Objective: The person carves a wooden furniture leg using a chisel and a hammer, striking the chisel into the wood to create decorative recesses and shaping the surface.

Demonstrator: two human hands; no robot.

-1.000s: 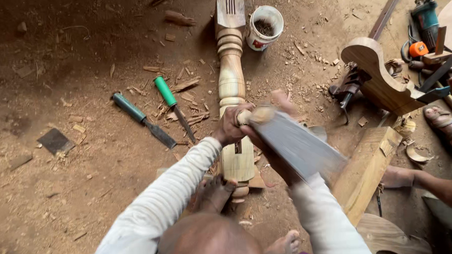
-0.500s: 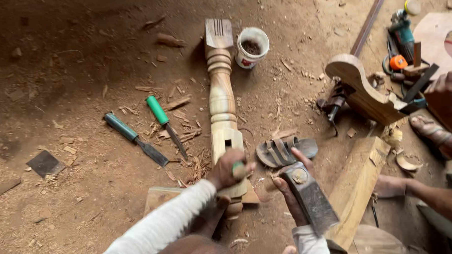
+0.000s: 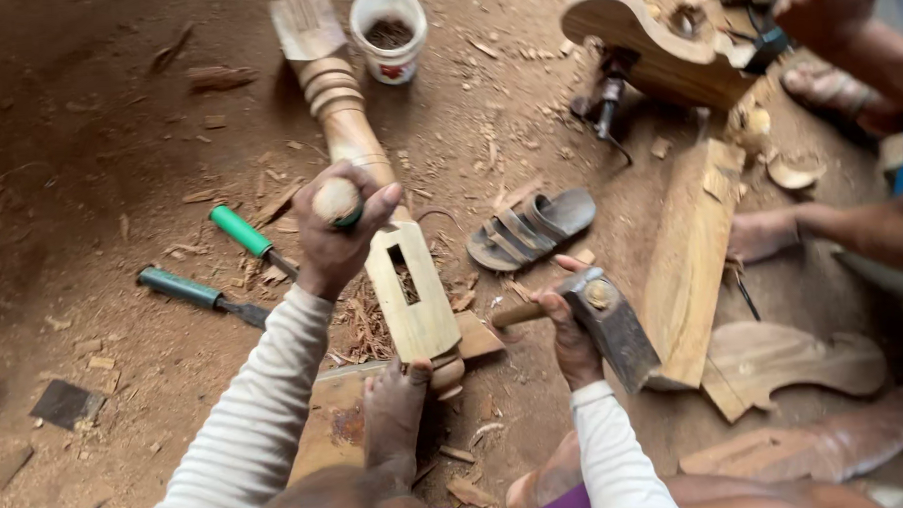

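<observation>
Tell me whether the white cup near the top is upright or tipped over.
Upright. The white cup stands on the dirt floor with its round mouth facing up, and dark contents show inside, beside the turned wooden leg.

The person's left hand (image 3: 336,233) is closed around a wooden-handled chisel (image 3: 338,201), held upright over the pale turned wooden furniture leg (image 3: 375,202) lying on the dirt floor (image 3: 88,147). A rectangular mortise slot (image 3: 402,271) is cut in the leg's square end. The right hand (image 3: 571,335) grips the short wooden handle of a heavy dark metal hammer (image 3: 609,324), apart from the chisel. A bare foot (image 3: 392,411) rests against the leg's near end. Two green-handled chisels (image 3: 211,257) lie left of the leg, a grey sandal (image 3: 531,229) to its right, and a white plastic cup (image 3: 389,31) near its far end.
</observation>
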